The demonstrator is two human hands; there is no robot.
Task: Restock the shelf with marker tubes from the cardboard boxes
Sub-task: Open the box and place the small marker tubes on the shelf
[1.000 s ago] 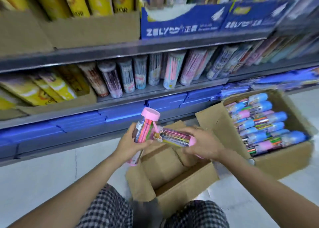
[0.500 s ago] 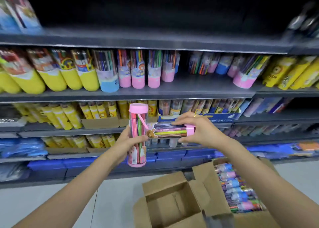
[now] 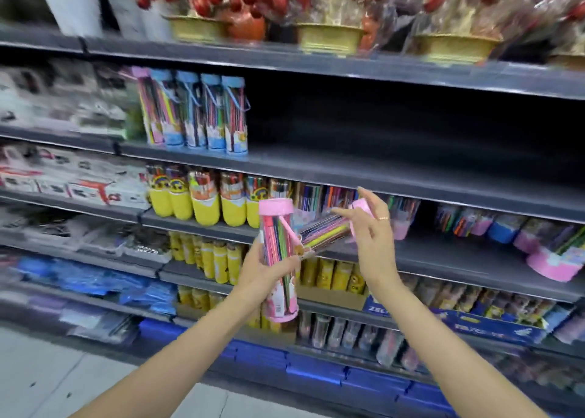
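Note:
My left hand (image 3: pixel 269 272) grips an upright pink-capped marker tube (image 3: pixel 278 259) in front of the shelves. My right hand (image 3: pixel 372 240) holds a second pink-capped marker tube (image 3: pixel 329 231) lying almost level, its pink cap between the fingertips and its other end touching the first tube. On the upper shelf (image 3: pixel 380 167) stands a short row of matching tubes (image 3: pixel 196 114), one pink-capped and the others blue-capped, at its left end. The cardboard boxes are out of view.
The upper shelf is dark and bare to the right of the tube row. Yellow-based pencil tubs (image 3: pixel 202 202) fill the shelf below. Pink and blue tubs (image 3: pixel 538 246) sit at the right. Potted red flowers (image 3: pixel 329 16) line the top shelf. Blue packs (image 3: pixel 316 367) lie at floor level.
My view has swung up from the boxes on the floor to the higher shelves. Both hands have risen with their tubes, and the right-hand tube now tilts upward at its cap end.

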